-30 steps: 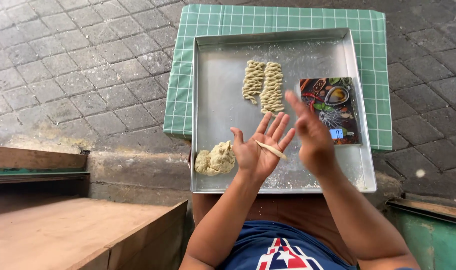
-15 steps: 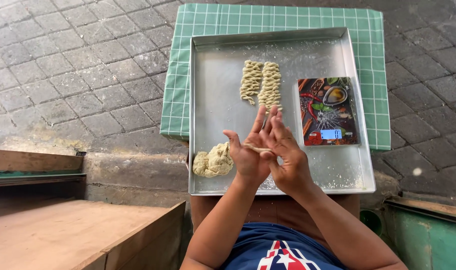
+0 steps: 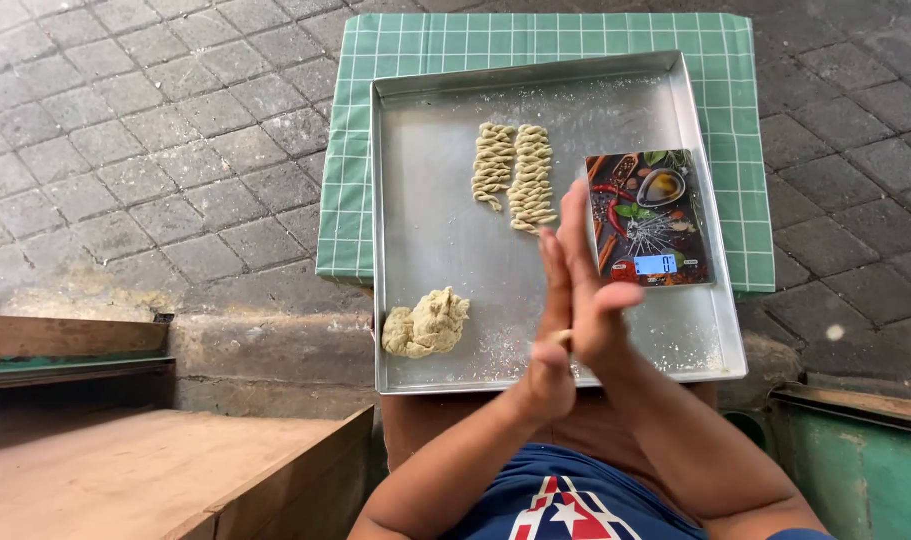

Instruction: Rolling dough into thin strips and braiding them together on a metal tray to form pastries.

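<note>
My left hand (image 3: 548, 330) and my right hand (image 3: 594, 290) are pressed palm to palm above the near part of a square metal tray (image 3: 426, 210). A small piece of pale dough (image 3: 564, 338) shows between the palms near the heel of the hands. Two twisted dough ropes (image 3: 516, 175) lie side by side in the far middle of the tray. A rough lump of dough (image 3: 428, 323) sits at the tray's near left corner. A small kitchen scale with a picture of spices (image 3: 648, 215) rests on the tray's right side, just beyond my right hand.
The tray lies on a green checked cloth (image 3: 536, 40) spread over grey paving stones (image 3: 126, 130). A wooden step (image 3: 156, 475) is at the near left. A green metal edge (image 3: 856, 440) stands at the near right. Flour dusts the tray.
My hands were apart with the dough piece lying on the open left palm. They have come together, and the right hand has slid forward over the left with the dough between them.
</note>
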